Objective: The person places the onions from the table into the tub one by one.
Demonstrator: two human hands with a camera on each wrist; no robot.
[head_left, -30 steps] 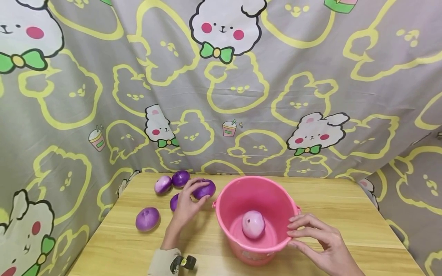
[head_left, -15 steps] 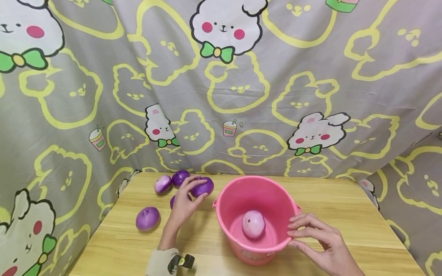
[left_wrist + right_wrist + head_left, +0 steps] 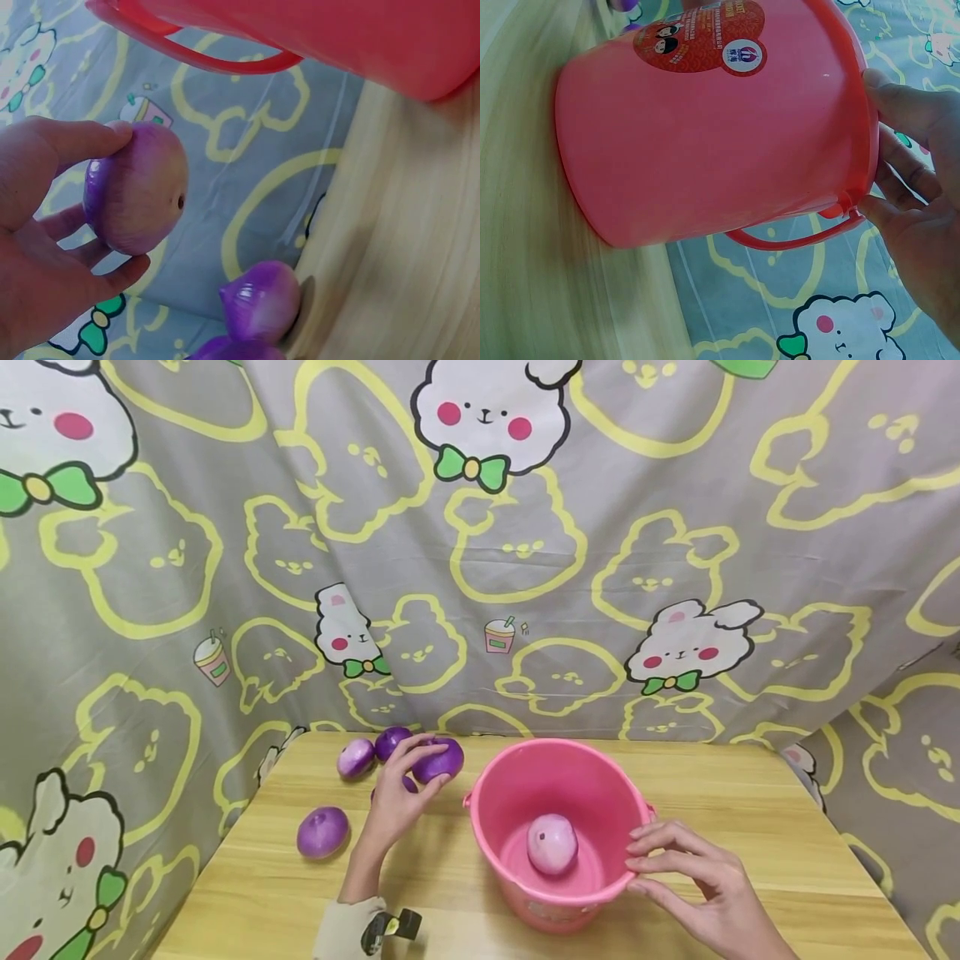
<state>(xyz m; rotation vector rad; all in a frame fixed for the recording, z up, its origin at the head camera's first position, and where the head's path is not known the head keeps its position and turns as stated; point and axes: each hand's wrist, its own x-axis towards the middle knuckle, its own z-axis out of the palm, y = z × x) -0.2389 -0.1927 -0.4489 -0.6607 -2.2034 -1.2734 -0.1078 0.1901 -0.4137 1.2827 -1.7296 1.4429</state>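
In my left hand [image 3: 400, 789] is a purple onion [image 3: 438, 761], gripped between the thumb and curled fingers. The left wrist view shows this onion [image 3: 146, 191] raised off the wooden table, with its pale, dark-spotted end facing away from the palm. A pink bucket [image 3: 555, 777] stands upright to the right, and a pale purple onion [image 3: 552, 845] lies on its bottom. My right hand [image 3: 701, 872] holds the bucket's right rim; in the right wrist view the thumb and fingers [image 3: 900, 169] are at the rim near the handle joint.
Behind the left hand sit a pale purple onion [image 3: 356, 759] and a dark purple onion [image 3: 392, 742]. Another onion [image 3: 407, 783] is partly covered by the hand. One more onion [image 3: 323, 832] rests farther left on the wooden table [image 3: 720, 793]. A patterned curtain [image 3: 525, 552] hangs behind.
The left hand has shifted slightly left and up with the onion, which now appears higher and closer to the back onions. The right hand and the bucket stay in place.
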